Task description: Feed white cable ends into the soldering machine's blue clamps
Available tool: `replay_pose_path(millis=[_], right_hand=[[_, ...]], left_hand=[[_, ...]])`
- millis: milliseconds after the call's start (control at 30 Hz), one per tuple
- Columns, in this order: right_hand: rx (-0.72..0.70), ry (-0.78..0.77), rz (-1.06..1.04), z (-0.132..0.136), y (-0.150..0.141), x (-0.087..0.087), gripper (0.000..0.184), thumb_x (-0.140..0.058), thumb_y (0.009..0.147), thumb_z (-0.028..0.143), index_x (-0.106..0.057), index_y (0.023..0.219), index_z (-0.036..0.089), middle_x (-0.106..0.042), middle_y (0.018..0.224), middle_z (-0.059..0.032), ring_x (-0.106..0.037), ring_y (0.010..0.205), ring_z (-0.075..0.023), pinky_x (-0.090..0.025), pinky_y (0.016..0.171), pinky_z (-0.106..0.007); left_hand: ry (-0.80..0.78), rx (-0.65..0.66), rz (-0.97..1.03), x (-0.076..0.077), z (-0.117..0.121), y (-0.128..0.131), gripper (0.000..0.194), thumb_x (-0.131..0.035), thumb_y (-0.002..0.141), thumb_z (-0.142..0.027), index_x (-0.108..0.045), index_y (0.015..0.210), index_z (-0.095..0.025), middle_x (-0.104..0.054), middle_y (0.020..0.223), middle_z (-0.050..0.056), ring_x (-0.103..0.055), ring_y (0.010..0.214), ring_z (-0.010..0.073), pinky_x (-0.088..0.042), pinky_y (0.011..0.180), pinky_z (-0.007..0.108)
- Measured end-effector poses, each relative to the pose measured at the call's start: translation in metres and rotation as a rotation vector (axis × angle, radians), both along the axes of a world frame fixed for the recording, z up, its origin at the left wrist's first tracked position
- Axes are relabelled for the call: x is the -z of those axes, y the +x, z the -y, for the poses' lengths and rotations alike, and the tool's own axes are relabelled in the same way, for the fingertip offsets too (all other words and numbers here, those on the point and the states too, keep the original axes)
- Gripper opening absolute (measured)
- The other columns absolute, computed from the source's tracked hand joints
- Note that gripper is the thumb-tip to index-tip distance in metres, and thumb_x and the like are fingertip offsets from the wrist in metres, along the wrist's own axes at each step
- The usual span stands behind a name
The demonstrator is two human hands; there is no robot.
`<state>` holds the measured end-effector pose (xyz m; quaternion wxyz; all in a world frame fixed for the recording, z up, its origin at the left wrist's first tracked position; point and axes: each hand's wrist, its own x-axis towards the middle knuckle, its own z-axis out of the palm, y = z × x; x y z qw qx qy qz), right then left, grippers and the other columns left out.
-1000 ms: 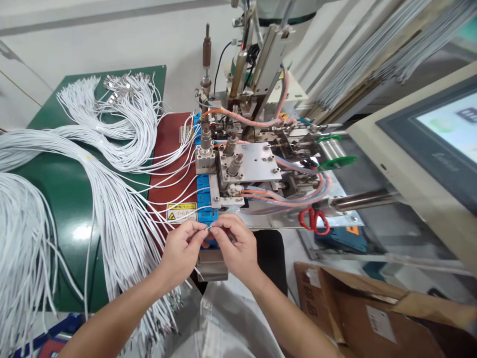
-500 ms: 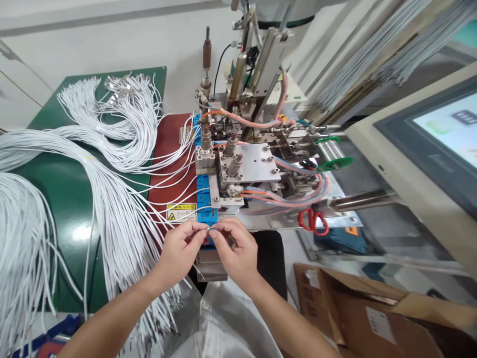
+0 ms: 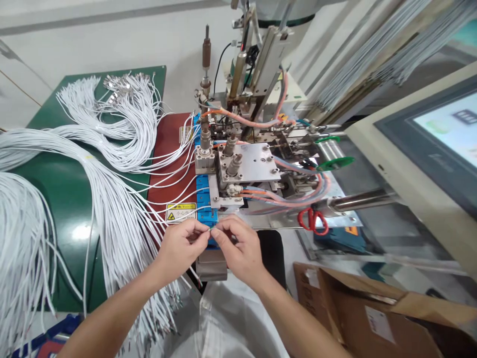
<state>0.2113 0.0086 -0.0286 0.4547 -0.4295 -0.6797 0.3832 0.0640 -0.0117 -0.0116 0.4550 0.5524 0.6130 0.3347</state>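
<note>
My left hand [image 3: 183,245] and my right hand [image 3: 238,248] meet in front of the machine's near edge, fingertips almost touching. Each pinches the end of a white cable, where tiny coloured wires show between the fingertips; most of the end is hidden. Just beyond my fingers runs a row of blue clamp blocks [image 3: 205,199], with several white cables laid into it. Those cables come from a large bundle of white cables [image 3: 112,223] to the left of my left hand. The machine's metal plate [image 3: 253,164] lies past my right hand.
A green table [image 3: 74,258] and a red-brown plate [image 3: 171,164] carry the bundles. Red-handled scissors [image 3: 313,221] lie at the machine's edge, near a wire spool [image 3: 333,153]. A screen [image 3: 443,124] juts in at right above a cardboard box [image 3: 372,313].
My fingertips have shifted slightly right and closer together on the cable end. Coloured wires now show where white showed between them. The machine and bundles look the same.
</note>
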Motion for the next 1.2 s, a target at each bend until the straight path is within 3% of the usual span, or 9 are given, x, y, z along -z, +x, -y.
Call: replay_pose_path(millis=[167, 333, 600, 733, 967, 1200], right_hand=[[0.026, -0.039, -0.064, 0.01, -0.006, 0.008, 0.013, -0.053, 0.079, 0.016, -0.059, 0.068, 0.017, -0.056, 0.068, -0.0021, -0.052, 0.063, -0.0136, -0.042, 0.058, -0.026], [0.099, -0.165, -0.104, 0.004, -0.006, 0.006, 0.004, -0.058, 0.075, 0.02, -0.06, 0.074, 0.018, -0.057, 0.071, -0.0021, -0.052, 0.062, -0.0134, -0.042, 0.055, -0.025], [0.133, -0.358, -0.175, 0.006, -0.012, 0.014, 0.01, -0.054, 0.076, 0.02, -0.058, 0.066, 0.017, -0.056, 0.066, -0.0005, -0.053, 0.061, -0.0132, -0.044, 0.057, -0.025], [0.171, -0.295, -0.093, 0.011, -0.009, 0.013, 0.011, -0.054, 0.076, 0.019, -0.06, 0.066, 0.017, -0.057, 0.065, -0.0009, -0.053, 0.059, -0.0127, -0.043, 0.055, -0.024], [0.215, 0.022, 0.024, 0.018, -0.004, 0.015, 0.012, -0.055, 0.076, 0.014, -0.064, 0.07, 0.018, -0.061, 0.07, -0.0048, -0.057, 0.067, -0.0162, -0.047, 0.062, -0.029], [0.153, 0.054, 0.115, 0.023, -0.003, 0.021, 0.012, -0.05, 0.078, 0.013, -0.059, 0.071, 0.017, -0.059, 0.07, -0.0062, -0.056, 0.065, -0.0168, -0.047, 0.061, -0.03]], left_hand=[[-0.054, -0.096, 0.154, 0.011, 0.003, 0.003, 0.008, -0.056, 0.077, -0.022, -0.059, 0.078, -0.015, -0.061, 0.068, -0.001, -0.055, 0.06, 0.0087, -0.045, 0.058, 0.018], [-0.092, -0.103, 0.217, 0.01, 0.001, 0.003, 0.008, -0.057, 0.077, -0.023, -0.06, 0.078, -0.015, -0.062, 0.07, 0.0, -0.056, 0.064, 0.0091, -0.046, 0.062, 0.018], [-0.184, -0.094, 0.24, 0.011, 0.0, 0.005, 0.016, -0.058, 0.075, -0.022, -0.061, 0.088, -0.013, -0.066, 0.078, 0.003, -0.061, 0.071, 0.0114, -0.048, 0.069, 0.021], [-0.244, -0.061, 0.283, 0.011, -0.003, 0.003, 0.026, -0.058, 0.076, -0.023, -0.06, 0.1, -0.013, -0.067, 0.08, 0.004, -0.061, 0.075, 0.0133, -0.049, 0.074, 0.025], [-0.263, -0.016, 0.363, 0.011, -0.007, 0.001, 0.03, -0.059, 0.074, -0.021, -0.061, 0.103, -0.012, -0.062, 0.076, 0.002, -0.058, 0.068, 0.0117, -0.048, 0.072, 0.027], [-0.242, 0.087, 0.191, 0.006, -0.007, -0.001, 0.029, -0.053, 0.08, -0.026, -0.063, 0.105, -0.015, -0.064, 0.081, 0.004, -0.058, 0.08, 0.0155, -0.046, 0.077, 0.028]])
